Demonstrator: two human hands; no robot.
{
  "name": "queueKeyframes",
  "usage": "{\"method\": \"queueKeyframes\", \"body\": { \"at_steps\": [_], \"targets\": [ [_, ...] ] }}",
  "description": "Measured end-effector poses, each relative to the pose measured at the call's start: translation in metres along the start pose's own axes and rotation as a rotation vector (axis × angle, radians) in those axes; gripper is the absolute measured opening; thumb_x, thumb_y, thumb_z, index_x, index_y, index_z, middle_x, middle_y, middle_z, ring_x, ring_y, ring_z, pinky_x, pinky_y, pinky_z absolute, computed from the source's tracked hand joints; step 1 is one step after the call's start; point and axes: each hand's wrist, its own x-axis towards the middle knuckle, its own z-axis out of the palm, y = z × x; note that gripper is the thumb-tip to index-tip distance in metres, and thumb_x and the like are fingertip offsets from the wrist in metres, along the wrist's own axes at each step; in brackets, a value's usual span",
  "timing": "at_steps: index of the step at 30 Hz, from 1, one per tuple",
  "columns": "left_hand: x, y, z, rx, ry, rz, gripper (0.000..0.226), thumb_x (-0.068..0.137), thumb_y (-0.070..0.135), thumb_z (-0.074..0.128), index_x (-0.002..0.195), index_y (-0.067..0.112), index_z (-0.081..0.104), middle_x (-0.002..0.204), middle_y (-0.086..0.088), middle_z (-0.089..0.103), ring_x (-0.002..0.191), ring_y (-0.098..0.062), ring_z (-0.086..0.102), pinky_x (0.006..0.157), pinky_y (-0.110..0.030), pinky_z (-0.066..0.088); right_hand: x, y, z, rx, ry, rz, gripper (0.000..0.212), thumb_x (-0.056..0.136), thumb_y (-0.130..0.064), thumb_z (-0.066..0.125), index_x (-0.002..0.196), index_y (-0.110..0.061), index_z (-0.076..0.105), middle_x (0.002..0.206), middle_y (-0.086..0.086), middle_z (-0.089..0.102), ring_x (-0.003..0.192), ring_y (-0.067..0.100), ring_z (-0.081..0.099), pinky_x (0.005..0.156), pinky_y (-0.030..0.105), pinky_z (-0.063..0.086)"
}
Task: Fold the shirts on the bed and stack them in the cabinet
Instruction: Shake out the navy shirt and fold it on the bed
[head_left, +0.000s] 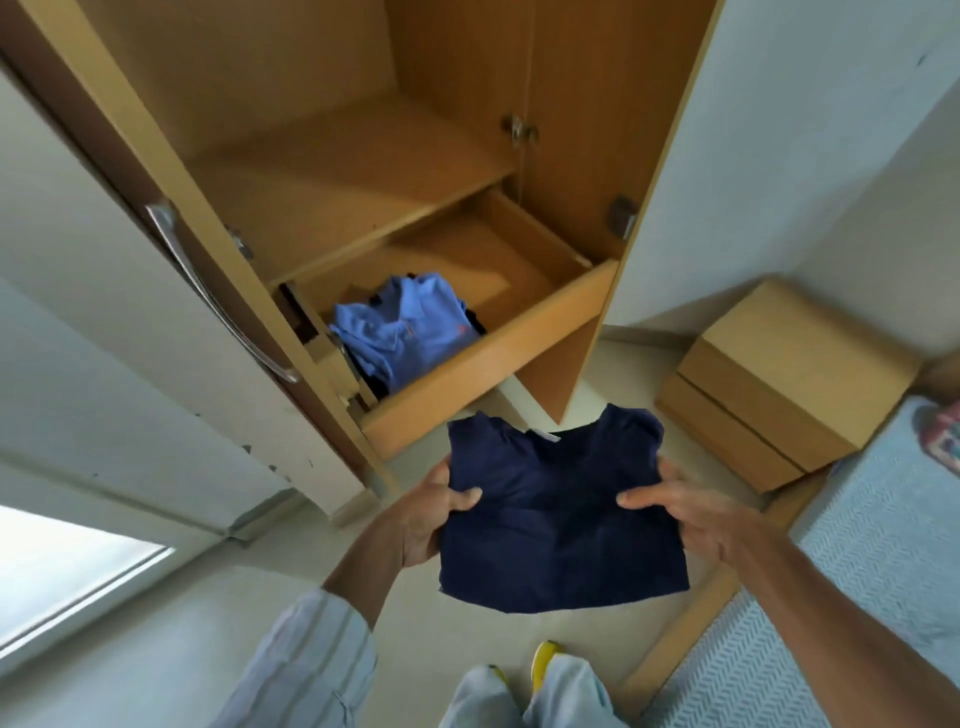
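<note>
A folded navy shirt hangs flat in the air in front of me, below the open wooden cabinet. My left hand grips its left edge with the thumb on top. My right hand grips its right edge the same way. The cabinet's drawer is pulled out just above and to the left of the shirt. Inside it at the left lies a folded light blue polo shirt on top of darker clothes. The drawer's right half shows bare wood.
The cabinet's left door with a metal handle stands open at my left. A low wooden nightstand sits on the floor at the right. The bed with a pale blue patterned cover fills the lower right. My legs and yellow footwear show below.
</note>
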Motion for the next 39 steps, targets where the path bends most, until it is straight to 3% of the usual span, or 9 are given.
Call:
{"method": "queueKeyframes", "body": {
  "at_steps": [6,13,17,20,24,28,32,36,39],
  "targets": [
    [0.004,0.049,0.022,-0.017,0.023,0.119,0.055,0.094,-0.012,0.053,0.136,0.024,0.052,0.128,-0.008,0.067,0.111,-0.026,0.067,0.088,-0.036,0.058,0.012,-0.062,-0.014,-0.045,-0.079,-0.078,0.087,0.06,0.007,0.081,0.137,-0.015,0.049,0.125,0.019,0.067,0.112,0.041,0.066,0.096,0.057,0.052],
    [0.059,0.107,0.036,-0.069,0.148,0.175,0.048,0.096,-0.008,0.053,0.133,0.022,0.054,0.124,-0.005,0.069,0.117,-0.027,0.064,0.099,-0.042,0.052,0.071,-0.152,-0.043,-0.137,-0.164,-0.155,0.085,0.062,0.013,0.079,0.135,-0.018,0.051,0.123,0.016,0.069,0.11,0.038,0.067,0.087,0.05,0.056],
    [0.094,0.138,0.043,-0.128,0.221,0.223,0.052,0.096,-0.01,0.052,0.133,0.027,0.052,0.128,-0.005,0.067,0.12,-0.028,0.062,0.099,-0.042,0.052,0.119,-0.21,-0.053,-0.263,-0.213,-0.219,0.101,0.042,-0.007,0.096,0.134,-0.016,0.054,0.123,0.015,0.068,0.113,0.034,0.066,0.091,0.048,0.055],
    [0.12,0.155,0.043,-0.151,0.229,0.257,0.058,0.093,-0.012,0.054,0.133,0.029,0.054,0.123,-0.006,0.071,0.113,-0.028,0.067,0.089,-0.041,0.056,0.157,-0.246,-0.059,-0.31,-0.296,-0.22,0.097,0.054,0.001,0.089,0.139,-0.026,0.05,0.13,0.013,0.065,0.12,0.036,0.062,0.101,0.055,0.049],
    [0.148,0.175,0.045,-0.133,0.259,0.263,0.067,0.089,-0.018,0.052,0.135,0.032,0.053,0.121,-0.005,0.071,0.109,-0.025,0.069,0.079,-0.036,0.057,0.199,-0.292,-0.056,-0.463,-0.276,-0.212,0.096,0.061,0.006,0.08,0.139,-0.041,0.048,0.125,0.004,0.069,0.116,0.03,0.064,0.101,0.053,0.05],
    [0.18,0.19,0.039,-0.165,0.3,0.257,0.067,0.092,-0.018,0.05,0.137,0.032,0.052,0.128,-0.005,0.068,0.118,-0.028,0.064,0.082,-0.038,0.058,0.241,-0.325,-0.048,-0.591,-0.26,-0.205,0.091,0.069,0.014,0.069,0.142,-0.034,0.044,0.128,0.002,0.065,0.117,0.026,0.061,0.104,0.049,0.048],
    [0.225,0.209,0.016,-0.152,0.391,0.235,0.067,0.093,-0.012,0.055,0.141,0.034,0.048,0.132,0.001,0.066,0.121,-0.027,0.062,0.095,-0.05,0.055,0.289,-0.351,-0.036,-0.738,-0.184,-0.222,0.098,0.072,0.006,0.073,0.151,-0.035,0.031,0.139,-0.004,0.052,0.13,0.023,0.049,0.111,0.046,0.041],
    [0.267,0.225,-0.01,-0.069,0.472,0.24,0.072,0.092,-0.01,0.055,0.143,0.04,0.043,0.135,0.004,0.063,0.124,-0.023,0.059,0.101,-0.057,0.05,0.332,-0.367,-0.02,-0.829,-0.128,-0.238,0.09,0.082,0.011,0.067,0.154,-0.028,0.028,0.137,-0.005,0.046,0.123,0.012,0.042,0.098,0.027,0.038],
    [0.293,0.23,-0.021,-0.119,0.497,0.201,0.071,0.093,-0.015,0.05,0.145,0.034,0.042,0.135,-0.001,0.061,0.124,-0.023,0.058,0.102,-0.056,0.049,0.359,-0.371,-0.01,-0.96,-0.055,-0.282,0.082,0.086,0.011,0.064,0.154,-0.018,0.029,0.142,0.002,0.043,0.129,0.013,0.038,0.096,0.022,0.034]
  ]
}}
